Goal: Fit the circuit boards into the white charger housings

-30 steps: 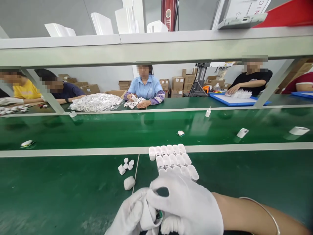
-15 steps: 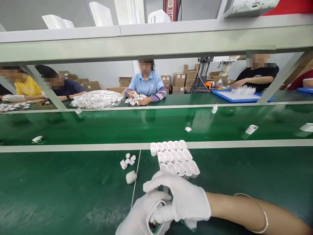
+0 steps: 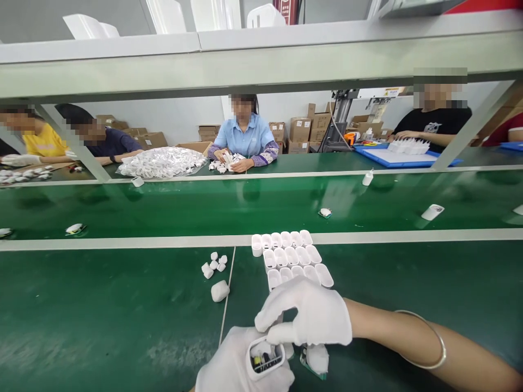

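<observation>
My left hand (image 3: 232,362), in a white glove, is closed around a small white plastic housing (image 3: 252,371). Its open side faces up and shows a circuit board with dark and yellow components (image 3: 265,360). Over the housing's far rim reaches my gloved right hand (image 3: 312,313), with thumb and forefinger brought together there. Whatever lies between those fingertips is hidden. Below the right hand is a green circuit board with a white lump on it (image 3: 316,360), partly covered. Just beyond, white open housings (image 3: 292,256) stand in three rows, the nearest partly behind my right hand.
Several small white blocks (image 3: 213,265) and a larger white lump (image 3: 220,291) lie left of the rows. A green conveyor belt (image 3: 183,212) carries scattered boards and housings past the bench edge. A shelf beam (image 3: 245,71) crosses above. Co-workers sit opposite, one in a blue shirt (image 3: 244,136).
My right fingers have drawn back from inside the housing to its rim. The housing's opening is more exposed, and so is the board below. Items on the belt have shifted right.
</observation>
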Tool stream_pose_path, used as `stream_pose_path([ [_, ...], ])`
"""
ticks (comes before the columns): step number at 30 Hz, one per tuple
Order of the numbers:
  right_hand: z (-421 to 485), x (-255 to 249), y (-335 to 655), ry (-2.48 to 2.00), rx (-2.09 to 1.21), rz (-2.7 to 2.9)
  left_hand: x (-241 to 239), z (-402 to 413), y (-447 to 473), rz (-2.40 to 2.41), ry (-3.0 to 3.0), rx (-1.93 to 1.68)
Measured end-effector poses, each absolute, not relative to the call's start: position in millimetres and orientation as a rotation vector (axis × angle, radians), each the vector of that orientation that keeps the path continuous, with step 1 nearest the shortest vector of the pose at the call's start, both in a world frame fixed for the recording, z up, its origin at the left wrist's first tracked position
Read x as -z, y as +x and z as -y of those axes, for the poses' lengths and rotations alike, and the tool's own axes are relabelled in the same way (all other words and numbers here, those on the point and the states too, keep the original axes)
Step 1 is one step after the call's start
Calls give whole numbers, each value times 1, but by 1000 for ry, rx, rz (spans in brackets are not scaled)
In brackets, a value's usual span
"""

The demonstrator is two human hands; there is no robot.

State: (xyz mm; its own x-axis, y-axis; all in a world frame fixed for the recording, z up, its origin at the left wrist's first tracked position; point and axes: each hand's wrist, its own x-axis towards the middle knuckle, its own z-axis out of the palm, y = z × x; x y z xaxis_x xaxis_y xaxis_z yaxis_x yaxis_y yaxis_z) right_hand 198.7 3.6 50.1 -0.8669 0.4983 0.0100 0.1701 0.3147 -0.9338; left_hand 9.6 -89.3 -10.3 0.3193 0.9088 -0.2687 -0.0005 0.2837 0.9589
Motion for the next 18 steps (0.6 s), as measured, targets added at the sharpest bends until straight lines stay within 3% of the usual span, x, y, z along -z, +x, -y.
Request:
stream_pose_path([
  [6, 1, -47, 189, -652, -1370, 2389, 21, 91, 11, -1148, 1234, -733],
  [14, -4, -28, 186, -420, -1043, 2662, 2, 91, 20, -1173, 1297, -783],
  [18, -12, -29, 191, -277, -1101, 2572, 0, 89, 20, -1193, 1311, -821],
])
